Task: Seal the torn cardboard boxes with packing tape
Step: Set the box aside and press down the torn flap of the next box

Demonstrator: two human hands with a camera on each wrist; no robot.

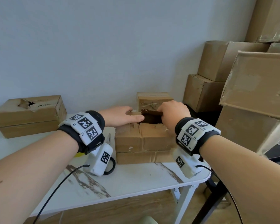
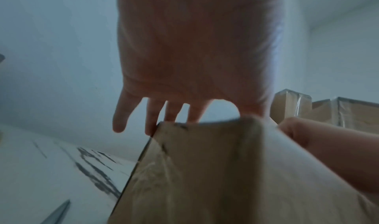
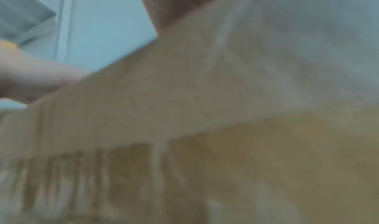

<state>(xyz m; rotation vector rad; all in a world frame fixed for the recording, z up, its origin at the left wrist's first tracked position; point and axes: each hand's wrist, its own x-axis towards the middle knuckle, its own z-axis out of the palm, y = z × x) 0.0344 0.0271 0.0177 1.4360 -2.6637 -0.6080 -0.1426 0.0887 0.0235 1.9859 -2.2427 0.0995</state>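
Observation:
A torn cardboard box (image 1: 144, 141) stands in the middle of the white marble-pattern table (image 1: 136, 180), with a dark ragged hole (image 1: 150, 120) in its top. My left hand (image 1: 132, 114) lies flat on the top, left of the hole, fingers straight. In the left wrist view those fingers (image 2: 153, 114) reach over the box (image 2: 205, 170) edge. My right hand (image 1: 162, 113) is curled and grips the torn flap (image 1: 152, 112) at the hole's far edge. The right wrist view shows only blurred cardboard (image 3: 205, 114) close up.
A second torn box (image 1: 29, 113) sits at the table's left. A small box (image 1: 153, 98) stands behind the centre one. Stacked boxes (image 1: 252, 88) crowd the right side. Scissors (image 1: 109, 138) lie left of the centre box, partly hidden. A yellow object (image 1: 78, 154) peeks out under my left wrist.

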